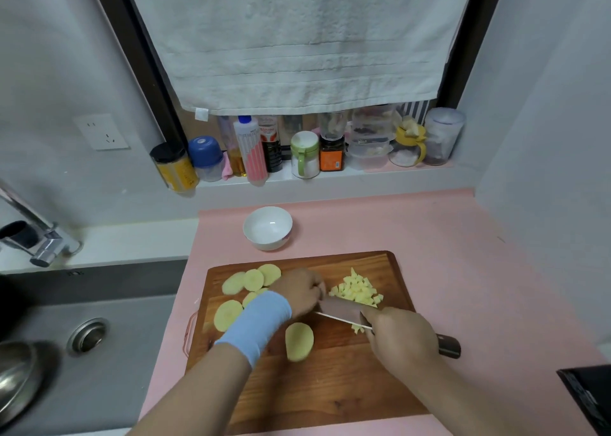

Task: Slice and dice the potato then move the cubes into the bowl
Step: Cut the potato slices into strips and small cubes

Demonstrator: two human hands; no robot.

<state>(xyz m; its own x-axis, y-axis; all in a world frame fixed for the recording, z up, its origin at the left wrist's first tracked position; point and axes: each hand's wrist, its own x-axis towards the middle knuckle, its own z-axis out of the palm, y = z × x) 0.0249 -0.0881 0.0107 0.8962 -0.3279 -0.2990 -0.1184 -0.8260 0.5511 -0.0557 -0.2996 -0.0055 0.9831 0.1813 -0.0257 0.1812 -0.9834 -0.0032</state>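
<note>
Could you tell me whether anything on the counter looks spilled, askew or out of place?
Nothing stands out: potato slices and cubes sit on the wooden cutting board, and the white bowl stands upright, empty.

Several pale yellow potato slices (pixel 253 279) lie flat on the left part of the wooden cutting board (pixel 330 396), some overlapping, and one more slice (pixel 299 341) lies alone near the middle. A heap of small potato cubes (pixel 358 291) sits at the far right part of the board. The white bowl (pixel 267 228) stands upright and empty on the pink bench (pixel 479 270), just behind the board.
</note>
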